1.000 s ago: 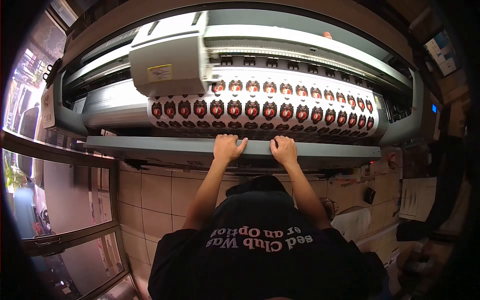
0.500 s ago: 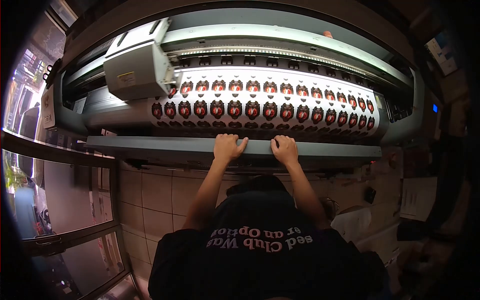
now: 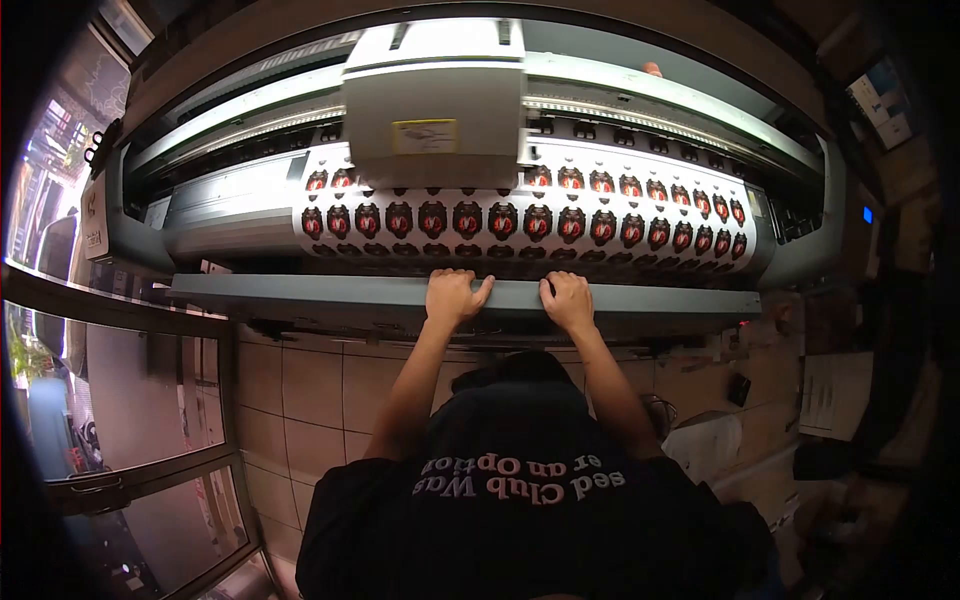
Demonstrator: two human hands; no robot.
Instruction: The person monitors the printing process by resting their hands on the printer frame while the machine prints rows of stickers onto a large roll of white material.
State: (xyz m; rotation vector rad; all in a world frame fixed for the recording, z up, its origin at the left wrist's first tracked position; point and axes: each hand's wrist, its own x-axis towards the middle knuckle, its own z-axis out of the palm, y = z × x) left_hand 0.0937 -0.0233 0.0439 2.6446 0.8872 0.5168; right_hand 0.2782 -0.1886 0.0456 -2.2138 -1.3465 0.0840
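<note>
A wide-format printer (image 3: 790,150) spans the view ahead of me. My left hand (image 3: 458,296) and my right hand (image 3: 568,302) rest a little apart on its long grey front bar (image 3: 330,290). The fingers of both hands curl over the bar's far edge, and their tips are hidden. Beyond the bar lies a white printed sheet (image 3: 549,192) with rows of black-and-red emblem designs. The print carriage (image 3: 435,115), a light box with a yellow label, sits left of centre over the sheet and covers part of the upper rows.
Glass-paned doors (image 3: 140,400) stand at the left, with daylight beyond. Pale floor tiles (image 3: 310,390) show below the bar. A small blue screen (image 3: 868,215) glows on the printer's right end. White papers or boxes (image 3: 838,395) are at the right.
The print carriage has slid right along its rail, from the sheet's left end to left of centre. Both hands stay in place on the bar.
</note>
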